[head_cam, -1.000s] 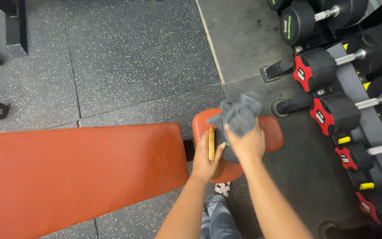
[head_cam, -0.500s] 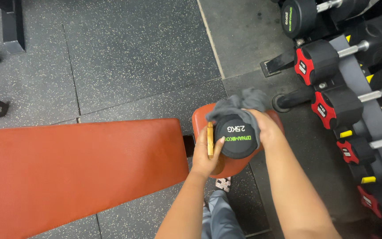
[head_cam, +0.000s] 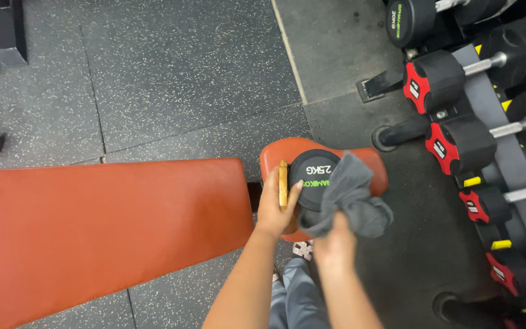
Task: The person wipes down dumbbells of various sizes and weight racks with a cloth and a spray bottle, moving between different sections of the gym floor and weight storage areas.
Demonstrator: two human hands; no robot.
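The black dumbbell (head_cam: pixel 313 180) stood on end on the small orange seat pad (head_cam: pixel 369 167) of the bench, its round face half bared. The right hand (head_cam: pixel 335 247) gripped a grey cloth (head_cam: pixel 351 195) draped over that face's right part, so wiping looked only partly done. The left hand (head_cam: pixel 275 204) curled against the dumbbell's side, pinching a thin gold-coloured object, perhaps a phone. The dumbbell's handle and lower end were hidden.
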